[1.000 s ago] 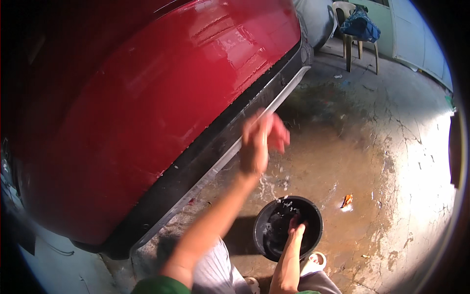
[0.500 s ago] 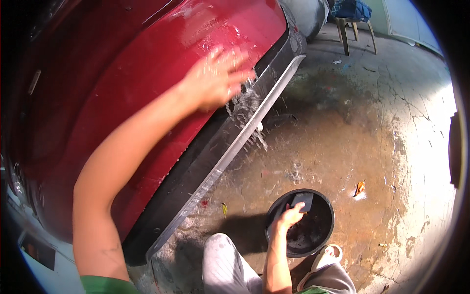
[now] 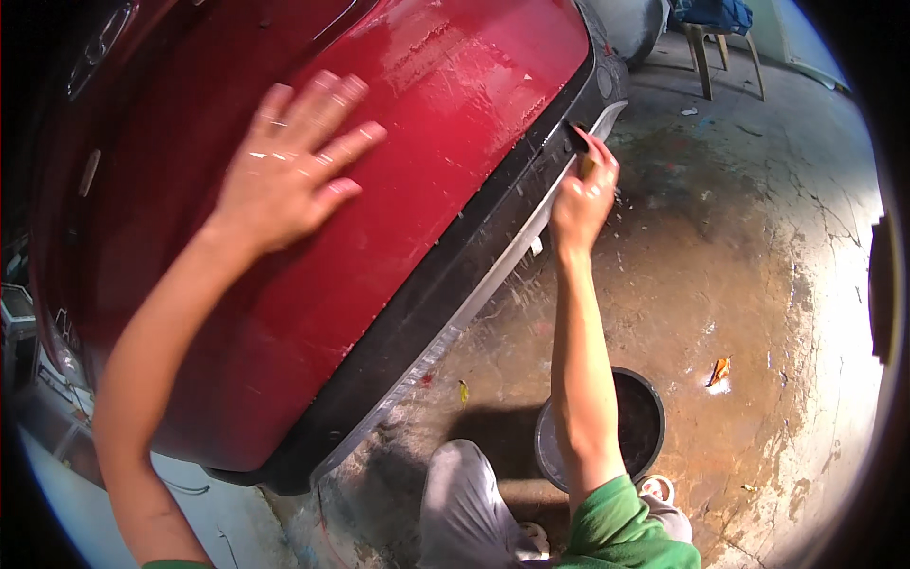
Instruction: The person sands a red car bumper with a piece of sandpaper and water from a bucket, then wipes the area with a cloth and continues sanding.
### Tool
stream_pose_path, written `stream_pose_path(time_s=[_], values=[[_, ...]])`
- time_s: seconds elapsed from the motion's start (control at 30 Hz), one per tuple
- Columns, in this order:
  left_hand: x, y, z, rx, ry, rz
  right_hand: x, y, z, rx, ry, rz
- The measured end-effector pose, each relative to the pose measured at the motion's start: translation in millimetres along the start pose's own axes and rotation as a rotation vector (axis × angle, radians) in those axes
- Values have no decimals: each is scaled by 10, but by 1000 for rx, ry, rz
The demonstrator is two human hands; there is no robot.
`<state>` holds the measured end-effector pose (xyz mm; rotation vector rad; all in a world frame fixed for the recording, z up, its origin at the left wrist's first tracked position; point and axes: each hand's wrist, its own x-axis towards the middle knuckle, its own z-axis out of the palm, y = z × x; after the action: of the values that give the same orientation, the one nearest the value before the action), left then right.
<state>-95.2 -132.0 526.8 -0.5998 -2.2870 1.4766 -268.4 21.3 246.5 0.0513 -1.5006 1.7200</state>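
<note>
A: Head view. State of hands?
B: Left hand (image 3: 294,180), left of centre: fingers spread, palm down over the red panel (image 3: 417,180); firm contact cannot be told. Right hand (image 3: 588,194), upper right of centre: fingers and thumb appear to pinch a dark piece (image 3: 575,138) at the black trim (image 3: 479,242). Piece partly hidden, kind unclear.
A: Progress?
B: Judged partway. Panel's upper middle is streaked and beaded with water; trim carries drops along its upper stretch. Lower-left stretches show few drops, so probably less worked; dirt remaining cannot be read.
A: Surface and room?
B: Concrete floor (image 3: 706,284), brown and wet through the middle right, cracked and sunlit at far right. Black basin (image 3: 642,408) lower right of centre, partly behind the right forearm. Orange-brown leaf (image 3: 719,371) right of it. Upper right: pale chair (image 3: 702,66) bearing a blue bag (image 3: 716,13).
</note>
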Motion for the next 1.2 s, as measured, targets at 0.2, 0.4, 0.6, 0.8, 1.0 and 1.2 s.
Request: stream_pose_path(time_s=[0.2,0.4,0.6,0.8,1.0,1.2], values=[[-282,-891,-177,107,4,-207,-1063,-1603,395,-151,-501,-329],[-293,-900,-53,-206,75,-273,-533,-1430,534,-135,-439,-438],[-283,-902,49,-360,245,-278,109,-989,387,587,-196,-1],[-277,-869,-26,-288,302,-241,-342,-1081,88,1032,147,424],[-316,540,-325,-741,353,-381,-872,-1568,-273,1262,-77,655],[-281,906,-306,-1690,97,-744,-1001,-1434,-571,1340,-318,731]])
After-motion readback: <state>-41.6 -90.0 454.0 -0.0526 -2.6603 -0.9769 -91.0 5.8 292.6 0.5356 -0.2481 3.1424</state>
